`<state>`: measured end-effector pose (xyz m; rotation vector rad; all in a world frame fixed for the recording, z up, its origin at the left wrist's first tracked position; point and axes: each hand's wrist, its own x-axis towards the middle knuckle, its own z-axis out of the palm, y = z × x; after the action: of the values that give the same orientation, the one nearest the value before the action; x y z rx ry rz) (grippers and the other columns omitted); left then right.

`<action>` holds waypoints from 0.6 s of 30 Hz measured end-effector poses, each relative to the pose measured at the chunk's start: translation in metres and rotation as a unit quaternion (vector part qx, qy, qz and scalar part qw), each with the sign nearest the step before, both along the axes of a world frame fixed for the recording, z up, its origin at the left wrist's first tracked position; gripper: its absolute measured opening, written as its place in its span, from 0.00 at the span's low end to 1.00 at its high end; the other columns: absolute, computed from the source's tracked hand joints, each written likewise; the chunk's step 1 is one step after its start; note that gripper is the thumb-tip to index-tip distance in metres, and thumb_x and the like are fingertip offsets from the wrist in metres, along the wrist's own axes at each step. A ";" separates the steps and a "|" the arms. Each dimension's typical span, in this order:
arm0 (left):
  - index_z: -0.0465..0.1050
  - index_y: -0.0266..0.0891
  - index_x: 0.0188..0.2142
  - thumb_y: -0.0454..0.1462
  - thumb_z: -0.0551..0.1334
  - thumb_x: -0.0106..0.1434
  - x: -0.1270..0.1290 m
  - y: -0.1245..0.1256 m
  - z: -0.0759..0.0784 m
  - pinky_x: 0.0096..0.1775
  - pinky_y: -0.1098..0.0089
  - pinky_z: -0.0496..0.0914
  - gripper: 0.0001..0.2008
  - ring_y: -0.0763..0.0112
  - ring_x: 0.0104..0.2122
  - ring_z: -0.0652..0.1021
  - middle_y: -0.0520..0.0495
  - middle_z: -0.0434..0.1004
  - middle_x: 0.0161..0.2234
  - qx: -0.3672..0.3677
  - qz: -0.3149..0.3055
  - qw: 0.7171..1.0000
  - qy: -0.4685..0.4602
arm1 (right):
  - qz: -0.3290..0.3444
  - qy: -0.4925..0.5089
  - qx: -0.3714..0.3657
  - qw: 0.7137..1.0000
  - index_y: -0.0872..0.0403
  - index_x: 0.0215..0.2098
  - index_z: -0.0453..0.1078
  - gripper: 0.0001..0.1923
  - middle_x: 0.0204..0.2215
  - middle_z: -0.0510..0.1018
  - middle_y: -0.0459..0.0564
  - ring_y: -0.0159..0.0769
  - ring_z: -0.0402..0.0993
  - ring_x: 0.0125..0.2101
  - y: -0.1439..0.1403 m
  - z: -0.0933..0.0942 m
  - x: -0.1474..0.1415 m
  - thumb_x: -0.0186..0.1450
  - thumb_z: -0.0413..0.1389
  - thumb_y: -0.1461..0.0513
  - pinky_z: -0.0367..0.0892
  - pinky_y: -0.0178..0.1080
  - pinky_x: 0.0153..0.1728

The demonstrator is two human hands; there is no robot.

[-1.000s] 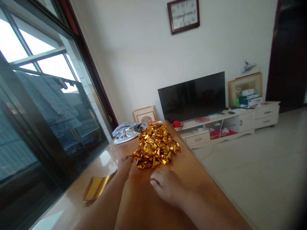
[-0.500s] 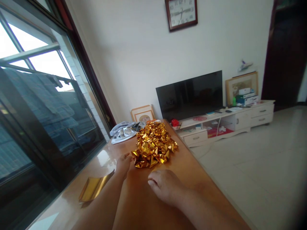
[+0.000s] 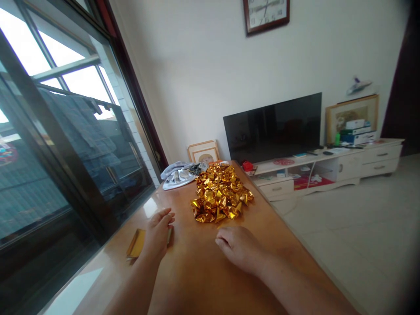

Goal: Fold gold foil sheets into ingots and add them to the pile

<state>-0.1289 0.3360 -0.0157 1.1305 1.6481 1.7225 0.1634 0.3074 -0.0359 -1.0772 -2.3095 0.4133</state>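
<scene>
My left hand [image 3: 160,229] is above a small stack of gold foil paper [image 3: 138,243], covering its middle. Its fingers are loosely bent and somewhat apart, with nothing visible in them. My right hand [image 3: 239,247] lies near the tabletop, curled into a loose fist; no object shows in it, though the palm side is hidden. Beyond both hands is a heap of folded gold foil pieces [image 3: 221,192], shiny and crumpled-looking, touched by neither hand.
The wooden table [image 3: 193,275] stretches away from me. At its far left lies a grey-white cloth item [image 3: 179,176], beside a framed picture [image 3: 204,153]. A TV [image 3: 274,127] stands on a white cabinet [image 3: 349,166]; a glass door [image 3: 82,153] is at the left.
My left hand has moved from the near edge of the foil heap back and left to the gold paper stack. My right hand stays curled in about the same place. The view has turned slightly left.
</scene>
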 end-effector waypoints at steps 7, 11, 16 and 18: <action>0.74 0.34 0.46 0.46 0.65 0.51 -0.042 -0.031 -0.006 0.28 0.71 0.67 0.25 0.71 0.26 0.75 0.49 0.75 0.28 0.026 0.107 0.994 -0.001 | -0.014 0.000 -0.024 1.000 0.53 0.28 0.69 0.14 0.27 0.77 0.47 0.34 0.69 0.28 0.000 -0.005 0.001 0.70 0.51 0.56 0.48 0.36 0.28; 0.74 0.34 0.45 0.46 0.63 0.52 -0.061 -0.036 -0.017 0.28 0.70 0.66 0.23 0.67 0.26 0.75 0.49 0.75 0.27 -0.006 0.133 0.990 0.055 | -0.015 -0.001 -0.033 0.999 0.52 0.26 0.64 0.17 0.23 0.74 0.45 0.33 0.67 0.25 0.001 -0.009 0.001 0.70 0.49 0.54 0.48 0.37 0.27; 0.77 0.39 0.31 0.43 0.65 0.51 -0.067 -0.035 -0.027 0.30 0.69 0.62 0.11 0.62 0.29 0.77 0.49 0.76 0.24 -0.057 0.113 0.977 0.169 | -0.012 -0.018 -0.047 0.999 0.52 0.25 0.63 0.17 0.24 0.74 0.45 0.34 0.67 0.26 0.003 -0.016 0.000 0.70 0.49 0.53 0.51 0.37 0.28; 0.76 0.39 0.26 0.42 0.66 0.50 -0.067 -0.035 -0.030 0.30 0.69 0.61 0.08 0.60 0.30 0.76 0.49 0.75 0.23 -0.078 0.099 0.970 0.210 | -0.010 -0.020 -0.057 0.998 0.51 0.25 0.63 0.18 0.24 0.75 0.45 0.35 0.68 0.26 0.003 -0.019 -0.001 0.70 0.49 0.53 0.52 0.37 0.28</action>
<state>-0.1958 0.3014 -0.0462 1.3603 2.1751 1.5032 0.1626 0.3105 -0.0551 -1.1729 -2.3326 0.5255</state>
